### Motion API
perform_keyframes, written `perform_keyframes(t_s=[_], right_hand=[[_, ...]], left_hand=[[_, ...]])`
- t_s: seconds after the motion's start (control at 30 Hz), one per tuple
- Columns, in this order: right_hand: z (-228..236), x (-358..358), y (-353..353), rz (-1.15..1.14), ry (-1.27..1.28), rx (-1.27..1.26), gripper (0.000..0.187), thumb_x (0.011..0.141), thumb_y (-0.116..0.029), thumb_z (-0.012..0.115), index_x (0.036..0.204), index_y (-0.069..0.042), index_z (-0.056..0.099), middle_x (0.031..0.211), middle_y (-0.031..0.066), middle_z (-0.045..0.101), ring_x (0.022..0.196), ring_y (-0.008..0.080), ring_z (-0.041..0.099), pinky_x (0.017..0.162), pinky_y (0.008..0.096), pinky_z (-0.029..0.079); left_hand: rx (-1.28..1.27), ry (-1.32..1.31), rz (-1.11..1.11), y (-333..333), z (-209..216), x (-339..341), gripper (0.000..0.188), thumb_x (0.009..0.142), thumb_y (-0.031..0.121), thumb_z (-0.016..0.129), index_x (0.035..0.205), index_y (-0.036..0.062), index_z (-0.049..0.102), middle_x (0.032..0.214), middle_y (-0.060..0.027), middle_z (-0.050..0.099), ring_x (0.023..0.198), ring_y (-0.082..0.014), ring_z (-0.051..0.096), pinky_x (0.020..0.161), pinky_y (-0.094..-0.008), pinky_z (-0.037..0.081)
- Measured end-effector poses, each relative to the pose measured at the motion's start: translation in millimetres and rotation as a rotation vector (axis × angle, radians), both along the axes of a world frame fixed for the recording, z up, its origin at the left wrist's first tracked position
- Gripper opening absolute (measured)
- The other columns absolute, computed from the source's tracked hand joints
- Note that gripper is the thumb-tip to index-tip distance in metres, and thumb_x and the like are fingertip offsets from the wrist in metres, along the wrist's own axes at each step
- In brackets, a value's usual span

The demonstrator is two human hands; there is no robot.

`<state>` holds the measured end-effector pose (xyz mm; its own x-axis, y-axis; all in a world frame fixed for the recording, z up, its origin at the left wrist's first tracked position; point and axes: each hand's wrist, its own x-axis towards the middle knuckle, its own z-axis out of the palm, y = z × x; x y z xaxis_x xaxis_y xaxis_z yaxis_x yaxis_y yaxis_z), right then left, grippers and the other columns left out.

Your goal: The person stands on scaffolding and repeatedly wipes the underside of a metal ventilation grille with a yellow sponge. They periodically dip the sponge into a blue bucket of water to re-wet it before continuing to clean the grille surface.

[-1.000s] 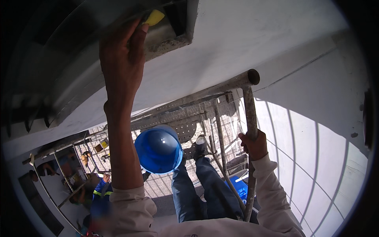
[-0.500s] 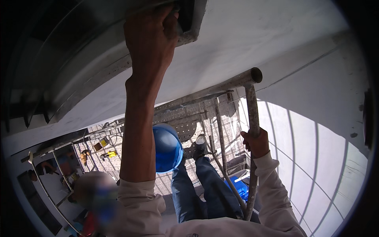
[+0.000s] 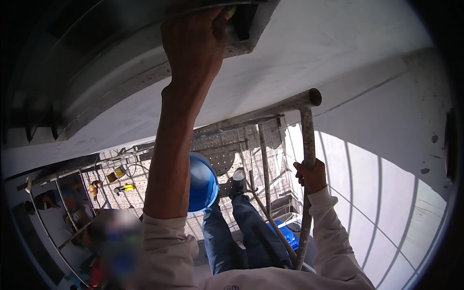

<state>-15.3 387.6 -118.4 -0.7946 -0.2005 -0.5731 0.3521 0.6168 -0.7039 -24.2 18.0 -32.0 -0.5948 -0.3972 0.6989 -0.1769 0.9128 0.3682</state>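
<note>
My left arm reaches up to the dark opening [image 3: 240,21] in the pale wall. My left hand [image 3: 195,41] is closed at its edge, with a small yellowish thing [image 3: 231,11] showing by the fingertips; what it is cannot be made out. Lower right, my right hand [image 3: 314,176] is wrapped round a grey, paint-spotted scaffold pole [image 3: 308,130]. Partly hidden behind my left forearm is a blue bucket [image 3: 203,181]. My shoe [image 3: 238,180] stands on a perforated metal platform [image 3: 223,163].
A horizontal scaffold tube [image 3: 290,102] runs along the wall. Far below lie a yellow tool [image 3: 125,188] and a cable on the patterned floor. Blue containers [image 3: 288,237] sit beneath the right side. Other people are at lower left, one with a blurred head [image 3: 121,237].
My view has shifted slightly, so the bucket and legs appear further left. My left hand appears a little further right at the opening; my right hand keeps its hold on the pole.
</note>
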Motion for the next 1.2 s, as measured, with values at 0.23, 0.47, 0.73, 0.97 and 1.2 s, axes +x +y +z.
perform_keyframes(t_s=[0.23, 0.47, 0.73, 0.97, 1.2], right_hand=[[-3, 0, 2, -0.045, -0.018, -0.020, 0.021, 0.079, -0.010, 0.070, 0.071, -0.004, 0.052, 0.054, 0.0057, 0.054, 0.037, 0.0113, 0.047, 0.033, 0.0252, 0.036], [-10, -2, 5, -0.020, 0.023, -0.049, 0.018, 0.080, -0.007, 0.068, 0.073, -0.003, 0.052, 0.052, 0.0071, 0.053, 0.035, 0.0126, 0.046, 0.032, 0.0250, 0.033], [-14, -4, 9, -0.017, 0.011, -0.042, 0.015, 0.080, -0.003, 0.067, 0.074, -0.003, 0.052, 0.052, 0.0071, 0.053, 0.035, 0.0127, 0.045, 0.032, 0.0253, 0.033], [-15, -5, 10, -0.021, 0.003, -0.058, 0.015, 0.080, -0.004, 0.067, 0.075, -0.004, 0.052, 0.052, 0.0071, 0.053, 0.035, 0.0130, 0.045, 0.033, 0.0255, 0.033], [-11, -3, 7, -0.029, 0.000, -0.075, 0.015, 0.080, -0.004, 0.066, 0.076, -0.004, 0.051, 0.052, 0.0066, 0.052, 0.036, 0.0130, 0.045, 0.033, 0.0254, 0.033]], left_hand=[[-0.085, 0.028, -0.248, -8, -6, 30, 0.016, 0.082, 0.015, 0.067, 0.098, 0.0121, 0.070, 0.100, -0.0046, 0.066, 0.087, -0.0226, 0.058, 0.078, -0.0386, 0.048], [-0.241, 0.090, 0.002, -96, 2, 81, 0.023, 0.080, 0.003, 0.064, 0.103, 0.0051, 0.064, 0.105, -0.0149, 0.062, 0.087, -0.0324, 0.058, 0.078, -0.0417, 0.050], [-0.500, -0.373, 0.667, -149, 4, 234, 0.021, 0.091, 0.015, 0.056, 0.108, 0.0051, 0.064, 0.107, -0.0076, 0.066, 0.100, -0.0272, 0.060, 0.085, -0.0400, 0.049], [-0.273, -0.381, 0.757, -122, -1, 253, 0.023, 0.089, 0.012, 0.057, 0.111, 0.0076, 0.062, 0.101, -0.0133, 0.064, 0.096, -0.0283, 0.061, 0.081, -0.0405, 0.049], [-0.247, -0.227, 0.667, -93, 5, 273, 0.022, 0.088, 0.010, 0.061, 0.110, 0.0091, 0.064, 0.106, -0.0091, 0.059, 0.092, -0.0242, 0.057, 0.076, -0.0381, 0.049]])
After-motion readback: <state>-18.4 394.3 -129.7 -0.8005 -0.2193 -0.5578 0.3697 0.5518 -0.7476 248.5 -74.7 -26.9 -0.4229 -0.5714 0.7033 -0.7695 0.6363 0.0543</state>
